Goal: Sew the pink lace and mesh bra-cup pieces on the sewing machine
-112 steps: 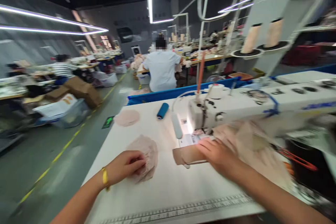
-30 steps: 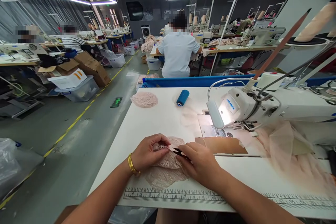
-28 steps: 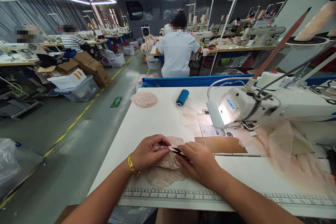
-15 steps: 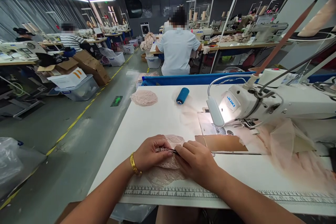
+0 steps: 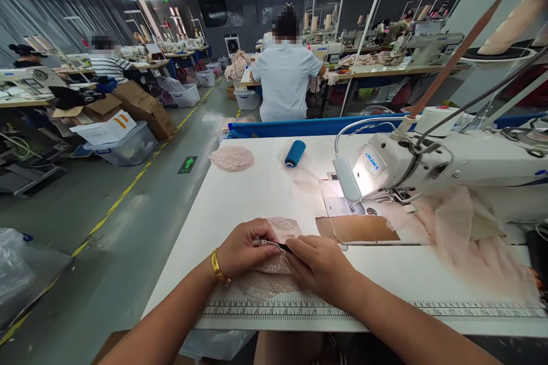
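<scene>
Pale pink lace fabric [image 5: 280,229] lies bunched under both hands near the table's front edge, above a printed ruler strip [image 5: 274,311]. My left hand [image 5: 246,248], with a gold bracelet at the wrist, pinches a folded edge of the lace between thumb and fingers. Close against it, my right hand [image 5: 319,265] is closed on a small dark slim tool [image 5: 284,247], whose tip meets the lace at my left thumb. Most of the tool is hidden by the right fingers, so its exact kind cannot be made out.
At right stands a white sewing machine [image 5: 385,165] with its lamp lit and sheer pink fabric [image 5: 462,222] beside it. A blue thread spool [image 5: 295,154] and another lace piece [image 5: 232,158] lie farther back. A person in a light shirt [image 5: 282,80] sits ahead.
My right fingers have closed a little farther over the tool, and its metal tip shows less. Both hands stay at the lace. The view has shifted slightly.
</scene>
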The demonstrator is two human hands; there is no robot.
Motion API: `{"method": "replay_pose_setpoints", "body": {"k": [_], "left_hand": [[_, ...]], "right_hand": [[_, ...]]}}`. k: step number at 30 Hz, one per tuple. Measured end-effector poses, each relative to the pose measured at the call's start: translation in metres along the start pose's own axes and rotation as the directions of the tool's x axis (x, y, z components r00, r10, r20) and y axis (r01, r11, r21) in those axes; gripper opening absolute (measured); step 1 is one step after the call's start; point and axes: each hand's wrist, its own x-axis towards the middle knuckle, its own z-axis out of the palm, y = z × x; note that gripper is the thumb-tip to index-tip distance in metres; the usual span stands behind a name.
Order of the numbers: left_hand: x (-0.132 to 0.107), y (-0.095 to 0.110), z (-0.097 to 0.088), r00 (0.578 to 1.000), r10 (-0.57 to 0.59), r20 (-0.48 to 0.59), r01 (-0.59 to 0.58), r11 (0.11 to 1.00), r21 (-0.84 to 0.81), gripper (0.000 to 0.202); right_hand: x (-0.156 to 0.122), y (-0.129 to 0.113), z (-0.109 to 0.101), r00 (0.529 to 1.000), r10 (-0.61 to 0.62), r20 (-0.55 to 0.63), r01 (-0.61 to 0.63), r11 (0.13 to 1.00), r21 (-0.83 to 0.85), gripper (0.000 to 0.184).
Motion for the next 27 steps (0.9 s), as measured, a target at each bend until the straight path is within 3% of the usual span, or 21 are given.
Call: {"method": "replay_pose_setpoints", "body": {"k": [20,27], "left_hand": [[0.0019,0.0012,0.0015,1.0,0.024,0.004,-0.024,0.999,0.042,0.025],[0.003,0.0009,0.001,0.999,0.019,0.04,-0.021,0.999,0.032,0.025]], "right_hand": [[0.0062,-0.0053,-0.0018,0.999,-0.033,-0.016,0.032,0.998,-0.055,0.021],[0.0,-0.0023,0.0007,0.998,-0.002,0.068,-0.003,0.997,0.074,0.023]]}}
